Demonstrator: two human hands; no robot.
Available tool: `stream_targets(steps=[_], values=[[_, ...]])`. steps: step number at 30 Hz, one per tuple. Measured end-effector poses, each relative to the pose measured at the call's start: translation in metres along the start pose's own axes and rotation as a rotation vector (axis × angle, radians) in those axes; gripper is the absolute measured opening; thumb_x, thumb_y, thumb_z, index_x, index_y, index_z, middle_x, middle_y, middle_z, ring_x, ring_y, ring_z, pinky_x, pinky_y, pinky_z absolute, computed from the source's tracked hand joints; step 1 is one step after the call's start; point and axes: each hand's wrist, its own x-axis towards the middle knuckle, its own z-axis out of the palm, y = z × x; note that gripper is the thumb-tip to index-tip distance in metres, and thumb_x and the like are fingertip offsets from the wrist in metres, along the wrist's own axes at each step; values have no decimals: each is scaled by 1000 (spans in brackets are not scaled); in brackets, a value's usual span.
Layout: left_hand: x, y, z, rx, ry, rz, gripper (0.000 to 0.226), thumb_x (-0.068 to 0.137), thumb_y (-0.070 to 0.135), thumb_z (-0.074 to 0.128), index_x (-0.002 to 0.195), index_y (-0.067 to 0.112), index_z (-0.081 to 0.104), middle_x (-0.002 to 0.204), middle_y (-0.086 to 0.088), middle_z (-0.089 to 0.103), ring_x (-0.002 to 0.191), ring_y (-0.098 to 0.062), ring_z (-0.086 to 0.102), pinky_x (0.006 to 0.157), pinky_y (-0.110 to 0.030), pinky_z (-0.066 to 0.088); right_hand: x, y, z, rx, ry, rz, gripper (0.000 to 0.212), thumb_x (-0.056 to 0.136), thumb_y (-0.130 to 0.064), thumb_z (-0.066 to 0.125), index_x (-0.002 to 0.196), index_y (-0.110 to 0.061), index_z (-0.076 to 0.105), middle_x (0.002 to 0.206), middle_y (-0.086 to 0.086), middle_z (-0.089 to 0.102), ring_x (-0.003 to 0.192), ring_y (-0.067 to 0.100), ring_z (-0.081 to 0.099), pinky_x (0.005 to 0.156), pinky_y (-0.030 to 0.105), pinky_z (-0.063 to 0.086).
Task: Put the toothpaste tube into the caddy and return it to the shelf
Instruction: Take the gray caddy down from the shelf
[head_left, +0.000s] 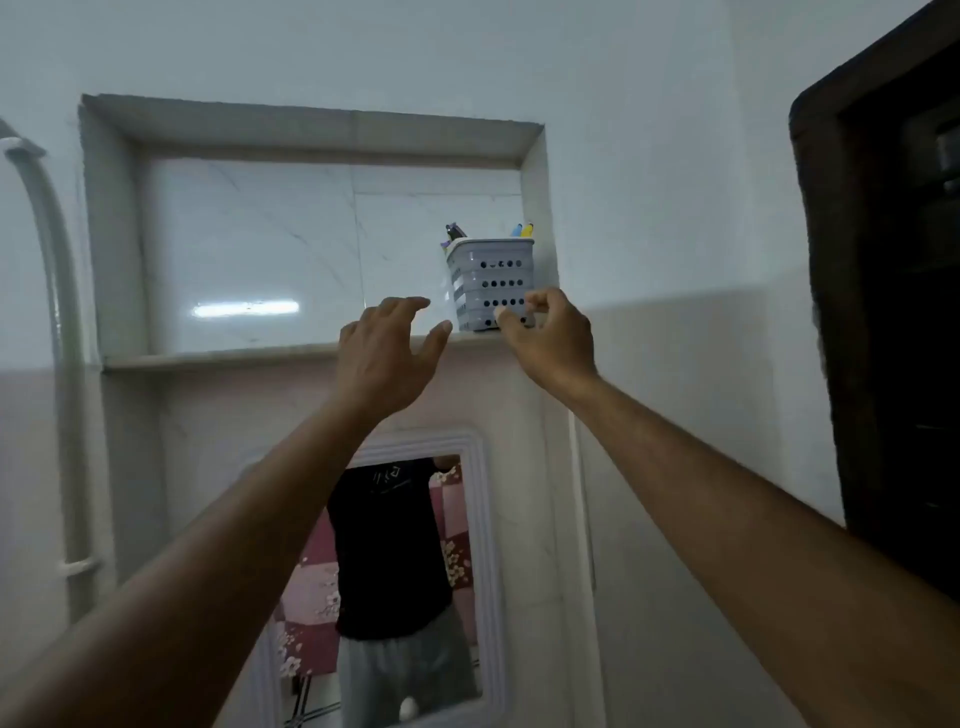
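caddy (493, 283) on shelf (218, 357) | toothpaste unclear | r hand (550, 338) covers base corner

Shelf (223, 354): pale marble ledge of a recessed wall niche, glossy tiled back, light streak reflected at 9 o'clock. Sole item on it: grey perforated caddy (493, 283), upright at 3 o'clock end, close beside niche's side wall, at the front edge. Coloured tips show above its rim
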Motion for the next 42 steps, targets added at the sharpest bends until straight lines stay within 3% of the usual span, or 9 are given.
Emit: stream_targets(steps=[3, 9, 13, 18, 22, 25, 28, 34, 42], values=[[20, -8, 15, 13, 2, -27, 55, 107, 57, 53, 151, 25, 58, 154, -3, 61, 144, -30, 54, 118, -52, 36, 22, 2, 10, -34, -12, 1, 71, 99, -51, 79, 154, -14, 54, 149, 5, 62, 134, 23, 61, 102, 35, 54], [44, -16, 53, 85, -61, -87, 57, 109, 58, 47, 155, 25, 54, 157, -3, 58, 148, -30, 51, 123, -54, 35, 55, 15, 37, -57, 23, -20, 91, 90, -51, 88, 157, -11, 43, 149, 8, 55, 133, 27, 62, 108, 48, 61], [41, -24, 70, 210, -87, -80, 59, 112, 60, 26, 149, 29, 61, 155, 0, 61, 150, -27, 48, 123, -54, 30, 64, 21, 51, -4, 8, 22, 106, 78, -62, 94, 156, -15, 39, 142, 6, 60, 127, 26, 66, 98, 46, 65], [42, -30, 75, 262, -62, -37, 58, 112, 59, 22, 141, 35, 67, 152, 8, 62, 150, -23, 47, 120, -52, 32, 67, 23, 58, 5, 62, 32, 103, 67, -63, 97, 144, -16, 47, 125, -1, 67, 107, 21, 72, 70, 30, 58], [39, -35, 76, 276, -37, -10, 56, 112, 60, 26, 137, 34, 69, 148, 8, 65, 146, -24, 52, 115, -49, 35, 59, 23, 56, 10, 182, -6, 113, 59, -70, 90, 149, -18, 44, 130, -3, 64, 111, 22, 69, 86, 40, 63], [38, -35, 77, 295, -32, -6, 56, 112, 60, 26, 135, 34, 70, 146, 8, 66, 143, -25, 55, 113, -49, 37, 58, 22, 52, 30, 180, -44, 123, 64, -70, 92, 160, -17, 35, 141, 0, 63, 118, 20, 67, 79, 29, 56], [37, -34, 76, 293, -53, -6, 57, 111, 62, 25, 133, 34, 70, 143, 6, 69, 141, -26, 57, 114, -50, 36, 58, 17, 44, 75, 161, -38, 121, 69, -67, 96, 161, -17, 35, 138, -1, 65, 117, 20, 70, 78, 28, 57], [23, -27, 69, 231, -23, -5, 51, 112, 56, 34, 137, 28, 68, 144, 4, 67, 141, -24, 56, 124, -48, 28, 42, 5, 22, 117, 191, -36, 118, 68, -67, 98, 160, -21, 39, 142, -5, 66, 123, 20, 70, 98, 45, 64], [-27, -6, 64, 24, 145, 31, 45, 110, 49, 49, 143, 23, 62, 153, 3, 60, 145, -21, 52, 120, -45, 38, -26, 9, -26, 195, 213, -60, 116, 59, -83, 92, 152, -29, 49, 133, -15, 73, 114, 8, 76, 93, 36, 67]])
